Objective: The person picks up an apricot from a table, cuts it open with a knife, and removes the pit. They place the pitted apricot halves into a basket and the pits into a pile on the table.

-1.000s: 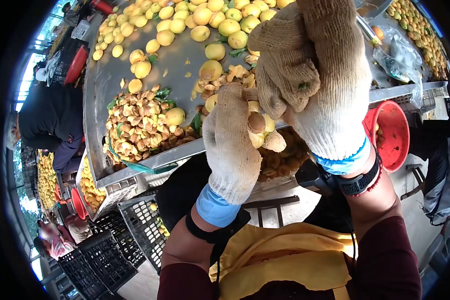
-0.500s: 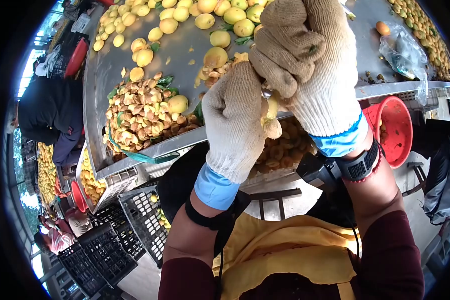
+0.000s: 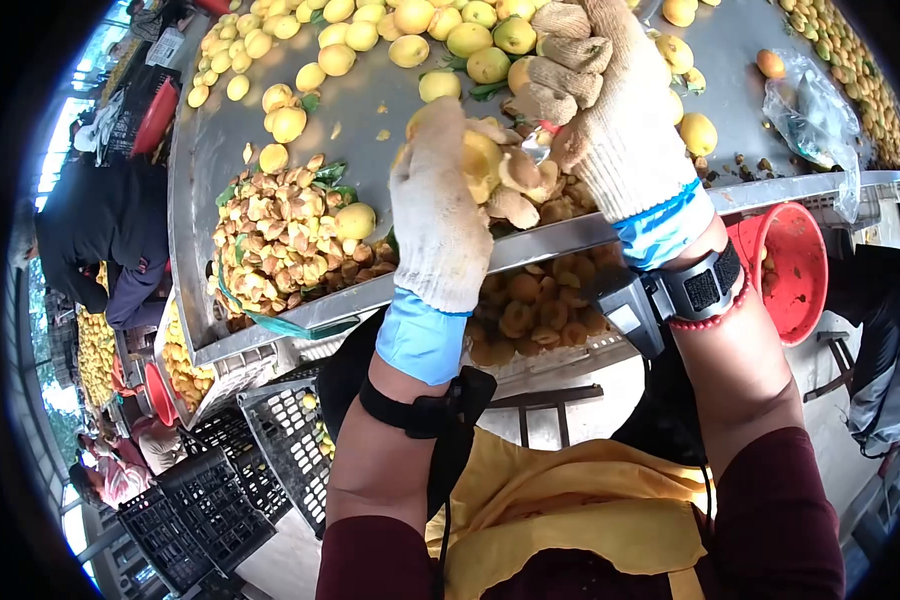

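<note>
My left hand [image 3: 440, 205], in a knitted glove over a blue one, is closed around a yellow fruit [image 3: 480, 165] at the metal table's front edge. My right hand [image 3: 605, 110], gloved the same way, is closed on a small tool with a metal blade [image 3: 538, 145], its tip close to the fruit; its handle is mostly hidden. Cut fruit pieces [image 3: 525, 180] lie between and under the hands. To the left sits a heap of pits and scraps [image 3: 285, 235]. Whole yellow fruits [image 3: 410, 50] are spread behind the hands.
Below the table edge is a crate of fruit halves [image 3: 540, 310]. A red bucket [image 3: 792, 275] stands at the right, under a plastic bag [image 3: 815, 110] on the table. Black crates [image 3: 205, 510] are at lower left. A person in dark clothes [image 3: 105, 225] bends at the left.
My hands have moved apart, the left one down and left, the right one slightly up and left. The blade and the held fruit now show between them.
</note>
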A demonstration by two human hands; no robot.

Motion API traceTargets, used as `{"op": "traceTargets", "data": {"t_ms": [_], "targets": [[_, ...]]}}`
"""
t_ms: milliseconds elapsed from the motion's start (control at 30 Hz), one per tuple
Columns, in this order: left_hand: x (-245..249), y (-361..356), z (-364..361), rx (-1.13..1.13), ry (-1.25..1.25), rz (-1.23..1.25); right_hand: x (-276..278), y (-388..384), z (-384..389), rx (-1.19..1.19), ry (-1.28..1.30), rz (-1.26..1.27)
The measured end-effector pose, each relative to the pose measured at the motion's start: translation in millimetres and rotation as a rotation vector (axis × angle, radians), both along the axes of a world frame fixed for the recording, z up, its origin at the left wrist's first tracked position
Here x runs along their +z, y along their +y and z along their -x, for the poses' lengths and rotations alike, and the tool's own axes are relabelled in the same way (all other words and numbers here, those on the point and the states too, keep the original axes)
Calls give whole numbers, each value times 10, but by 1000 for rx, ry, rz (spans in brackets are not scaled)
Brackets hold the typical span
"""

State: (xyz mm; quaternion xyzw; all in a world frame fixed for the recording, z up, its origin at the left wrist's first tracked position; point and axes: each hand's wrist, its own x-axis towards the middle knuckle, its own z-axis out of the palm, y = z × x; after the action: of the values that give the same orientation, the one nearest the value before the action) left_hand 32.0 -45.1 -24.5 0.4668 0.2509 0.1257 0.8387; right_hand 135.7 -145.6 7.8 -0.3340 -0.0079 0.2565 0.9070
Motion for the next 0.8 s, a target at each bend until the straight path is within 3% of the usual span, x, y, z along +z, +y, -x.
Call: {"op": "traceTargets", "data": {"t_ms": [67, 100, 133, 200, 233, 267, 333, 400, 467, 500, 633, 700, 733, 800], "targets": [[-74, 171, 25, 6, -187, -74, -94, -97, -148, -19, -549, 47], [-137, 213, 22, 38, -228, -768, 233, -136, -65, -82, -345, 575], [-174, 266, 39, 41, -232, -777, 52, -166, -112, 8, -474, 609], [-72, 302, 83, 99, -278, -1181, 27, -153, 44, 54, -662, 723], [11, 207, 103, 180, -256, -632, 102, -177, 177, 125, -731, 758], [115, 220, 155, 187, -262, -638, 197, -229, 277, 303, -709, 800], [275, 293, 260, 78, -246, -91, 194, -263, 449, 573, -534, 668], [345, 301, 309, 125, -214, -82, 192, -260, 590, 632, -401, 583], [381, 313, 360, 102, -164, -331, 211, -249, 593, 688, -398, 596], [298, 367, 392, 62, -109, -784, 209, -264, 606, 735, -365, 549], [232, 289, 384, 242, -281, -598, 33, -247, 651, 791, -261, 362], [263, 316, 444, 170, -325, -270, -69, -240, 664, 824, -202, 290], [233, 308, 433, 173, -323, -269, -148, -243, 667, 791, -431, 338], [168, 268, 382, 432, -279, -293, -306, -256, 675, 702, -887, 425]]}}
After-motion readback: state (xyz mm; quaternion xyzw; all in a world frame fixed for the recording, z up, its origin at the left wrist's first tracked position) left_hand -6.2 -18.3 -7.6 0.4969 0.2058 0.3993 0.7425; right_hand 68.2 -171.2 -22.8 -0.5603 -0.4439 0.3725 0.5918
